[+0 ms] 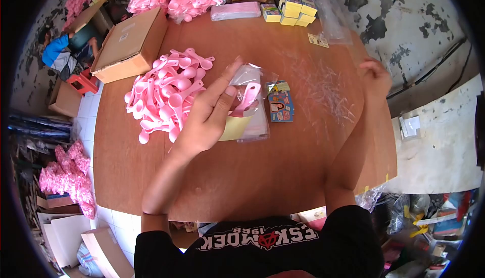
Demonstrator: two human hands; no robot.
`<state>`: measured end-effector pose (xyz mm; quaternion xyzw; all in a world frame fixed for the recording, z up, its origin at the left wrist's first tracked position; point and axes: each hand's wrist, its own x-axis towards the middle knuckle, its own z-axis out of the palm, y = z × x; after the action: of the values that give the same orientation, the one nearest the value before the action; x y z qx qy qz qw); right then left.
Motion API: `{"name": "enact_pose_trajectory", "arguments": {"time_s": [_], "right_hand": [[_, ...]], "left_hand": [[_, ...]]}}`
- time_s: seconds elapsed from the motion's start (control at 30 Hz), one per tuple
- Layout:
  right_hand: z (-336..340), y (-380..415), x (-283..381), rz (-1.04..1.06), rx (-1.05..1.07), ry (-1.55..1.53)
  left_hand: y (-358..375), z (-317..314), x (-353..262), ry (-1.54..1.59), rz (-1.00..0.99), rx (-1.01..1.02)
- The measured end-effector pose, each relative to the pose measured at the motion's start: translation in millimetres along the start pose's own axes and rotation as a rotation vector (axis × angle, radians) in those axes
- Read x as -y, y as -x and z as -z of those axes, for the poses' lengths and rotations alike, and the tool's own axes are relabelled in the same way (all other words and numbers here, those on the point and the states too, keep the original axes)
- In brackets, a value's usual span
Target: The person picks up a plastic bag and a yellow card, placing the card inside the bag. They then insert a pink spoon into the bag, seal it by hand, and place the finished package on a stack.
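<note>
Left hand [204,113] was narrow, thumb against fingers, on a pink spoon [248,98] in clear film, handle end exposed past the thumb, probably for a light pinch that kept it visible. Yellow paper [235,129] showed just below the spoon. Right hand [379,81] was off by the desk [217,187]'s right side, fingers part curled; couldn't tell if it held anything. Loose spoons [172,93] sat left, clear bags [259,129] in the middle, picture cards [281,107] just right of those; likely grouped by kind for short reaches. Clear scraps [328,96] lay further right, probably kept off the bags. Carton [129,43] and yellow-sided stacks [292,11] sat further out, maybe to free the middle. Count: 2 hands, 1 held spoon, 1 carton, 1 lone card [318,40], 1 flat pink pack [235,11]. Loose spoons, bags, picture cards, stacks and scraps overlapped too much for exact counts.
</note>
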<state>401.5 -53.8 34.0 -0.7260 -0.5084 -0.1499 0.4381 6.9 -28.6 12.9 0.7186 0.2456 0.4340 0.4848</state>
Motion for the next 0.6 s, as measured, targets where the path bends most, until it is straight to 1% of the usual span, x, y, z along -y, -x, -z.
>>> {"name": "enact_pose_trajectory", "arguments": {"time_s": [0.03, 0.07, 0.13, 0.17, 0.23, 0.27, 0.33, 0.37, 0.43, 0.47, 0.5, 0.53, 0.57, 0.6], "right_hand": [[7, 0, 6, 0.075, -0.102, -0.135], [8, -1, 9, 0.073, -0.1, -0.136], [11, 1, 22, 0.089, 0.073, -0.558], [14, 4, 34, 0.087, 0.075, -0.558], [20, 19, 86, -0.116, 0.272, -0.597], [17, 25, 97, -0.116, 0.273, -0.6], [11, 34, 114, -0.105, 0.484, -0.862], [7, 42, 122, -0.108, 0.486, -0.865], [0, 57, 136, 0.084, 0.731, -0.829], [0, 65, 148, 0.084, 0.73, -0.83], [3, 72, 163, 0.172, 0.74, -0.81], [4, 77, 173, 0.26, 0.747, -0.787], [4, 80, 177, 0.261, 0.743, -0.784], [3, 83, 179, 0.248, 0.658, -0.751]], "left_hand": [[-1, -3, -2, 0.021, -0.029, -0.019], [1, -2, -12, 0.008, 0.028, 0.021], [0, -7, -5, 0.046, 0.009, 0.015], [1, -9, -2, 0.085, -0.013, 0.006], [2, -8, 1, 0.08, 0.005, 0.028], [3, -7, 1, 0.072, 0.021, 0.052], [4, -7, -2, 0.094, 0.04, 0.055], [5, -9, -4, 0.122, 0.062, 0.061], [6, -12, -10, 0.145, 0.05, 0.071], [6, -12, -12, 0.171, 0.035, 0.079], [6, -11, -15, 0.17, 0.035, 0.081], [6, -9, -17, 0.078, -0.01, 0.124], [6, -8, -17, -0.013, -0.057, 0.166], [7, -6, -16, -0.011, -0.062, 0.166]]}}
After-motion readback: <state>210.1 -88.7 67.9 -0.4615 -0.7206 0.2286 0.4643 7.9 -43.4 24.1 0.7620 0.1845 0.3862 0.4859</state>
